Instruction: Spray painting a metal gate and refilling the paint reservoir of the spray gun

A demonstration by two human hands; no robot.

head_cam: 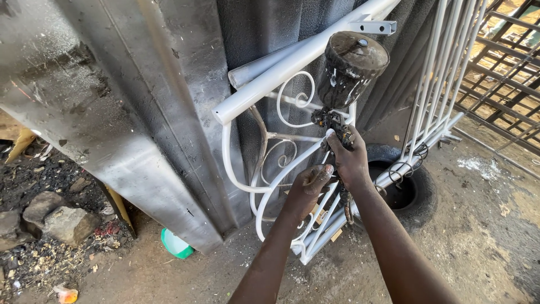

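Against corrugated sheet metal, right hand grips spray gun; left hand clasps white scrollwork frame.

The scrolled metal gate frame is white; the paint-crusted round spray-gun cup is dark brown-black; the rubber tyre is black; the small plastic bowl at lower left is green.

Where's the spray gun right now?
In the head view, the spray gun is upper centre-right, gripped in the right hand against the white scrollwork frame, just above the left hand.
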